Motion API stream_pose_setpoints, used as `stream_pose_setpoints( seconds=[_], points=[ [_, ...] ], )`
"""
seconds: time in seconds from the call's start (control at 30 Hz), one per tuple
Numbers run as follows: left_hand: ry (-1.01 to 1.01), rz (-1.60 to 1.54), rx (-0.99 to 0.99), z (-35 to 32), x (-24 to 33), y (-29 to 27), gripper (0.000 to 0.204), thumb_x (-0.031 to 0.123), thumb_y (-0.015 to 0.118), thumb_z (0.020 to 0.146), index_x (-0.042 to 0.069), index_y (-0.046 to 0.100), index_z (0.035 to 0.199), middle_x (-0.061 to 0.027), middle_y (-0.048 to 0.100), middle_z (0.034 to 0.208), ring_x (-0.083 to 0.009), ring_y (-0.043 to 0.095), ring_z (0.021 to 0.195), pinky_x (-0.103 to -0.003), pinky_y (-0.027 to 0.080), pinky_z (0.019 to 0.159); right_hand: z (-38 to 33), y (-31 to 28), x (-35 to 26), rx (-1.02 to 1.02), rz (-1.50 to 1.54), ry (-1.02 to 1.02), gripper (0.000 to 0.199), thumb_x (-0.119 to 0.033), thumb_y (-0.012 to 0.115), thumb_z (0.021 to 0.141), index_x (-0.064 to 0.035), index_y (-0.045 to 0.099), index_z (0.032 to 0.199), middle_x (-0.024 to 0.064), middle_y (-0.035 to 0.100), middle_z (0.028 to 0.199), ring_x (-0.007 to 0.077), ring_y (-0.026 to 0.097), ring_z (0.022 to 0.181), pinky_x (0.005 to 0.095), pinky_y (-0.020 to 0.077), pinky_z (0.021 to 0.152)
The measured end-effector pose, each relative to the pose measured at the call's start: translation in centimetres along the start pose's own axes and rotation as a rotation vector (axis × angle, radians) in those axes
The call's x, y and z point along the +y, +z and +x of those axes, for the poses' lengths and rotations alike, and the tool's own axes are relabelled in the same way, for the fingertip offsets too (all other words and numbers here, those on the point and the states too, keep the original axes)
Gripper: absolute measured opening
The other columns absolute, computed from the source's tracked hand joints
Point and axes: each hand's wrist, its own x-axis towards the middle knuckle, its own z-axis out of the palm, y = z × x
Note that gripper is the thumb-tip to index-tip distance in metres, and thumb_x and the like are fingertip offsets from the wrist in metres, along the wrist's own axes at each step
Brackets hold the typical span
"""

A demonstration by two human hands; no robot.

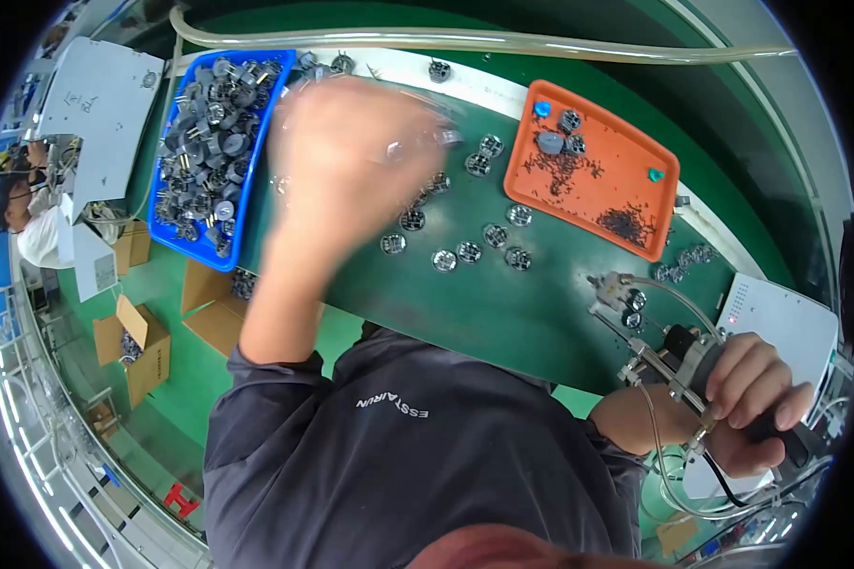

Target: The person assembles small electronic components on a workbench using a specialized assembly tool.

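My left hand (351, 156) is smeared by motion over the far left of the green work surface (427, 294), beside the blue tray; its fingers and anything in them cannot be made out. Around it lie several small round parts with metal pins, such as one round part (393, 244). At the right edge my right hand (754, 389) is wrapped round the dark handle of a powered screwdriver (678, 375). Its metal shaft and feed hoses reach over the surface, with the tip (612, 289) close to two round parts (634, 311).
A blue tray (273, 114) heaped with grey round plugs stands at the left. An orange tray (626, 156) holds tiny dark screws and a few parts. A white box-shaped unit (792, 318) sits at right, a clear hose (493, 41) crosses the back, and cardboard boxes (147, 356) stand at lower left.
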Motion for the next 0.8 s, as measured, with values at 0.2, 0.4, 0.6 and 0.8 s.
stream_pose_setpoints(
  seconds=[0.2,0.4,0.6,0.8],
  points=[
    [-0.488,0.546,0.092,-10.0,-15.2,-12.7,0.015,0.016,0.083,0.080,0.007,0.078,0.091,-0.0120,0.076,0.090,-0.0276,0.071,0.086,-0.036,0.054,0.082,0.3,-0.3,1.8,-0.153,0.050,0.057,0.043,-0.050,0.071,0.097,-0.0153,0.051,0.115,-0.0019,0.055,0.075,0.0115,0.055,0.055,0.0262,0.0471,0.050],
    [-0.294,0.629,0.358,-10.3,-15.0,-10.6,0.012,0.020,0.086,0.085,0.009,0.083,0.090,-0.0104,0.075,0.109,-0.0230,0.068,0.102,-0.038,0.052,0.094,1.3,-1.1,0.9,-0.265,-0.034,0.222,0.040,-0.051,0.065,0.100,-0.0169,0.057,0.118,-0.0029,0.056,0.080,0.0100,0.055,0.065,0.0264,0.0439,0.061],
    [-0.067,-0.185,-0.009,-5.7,-1.4,-1.2,0.021,0.013,0.084,0.074,0.012,0.078,0.094,-0.0052,0.073,0.107,-0.0232,0.066,0.103,-0.040,0.051,0.089,1.3,-0.7,0.9,-0.369,-0.057,0.307,0.042,-0.053,0.062,0.101,-0.0169,0.056,0.121,-0.0018,0.056,0.083,0.0111,0.056,0.067,0.0277,0.0446,0.061],
    [0.151,-0.299,-0.508,-2.8,7.7,4.8,0.035,0.020,0.084,0.073,0.008,0.071,0.103,-0.0029,0.069,0.105,-0.0228,0.063,0.102,-0.038,0.044,0.089,0.5,-0.7,2.7,-0.276,0.144,0.113,0.043,-0.054,0.061,0.101,-0.0173,0.055,0.123,-0.0012,0.056,0.085,0.0119,0.056,0.068,0.0291,0.0462,0.062]
  ],
)
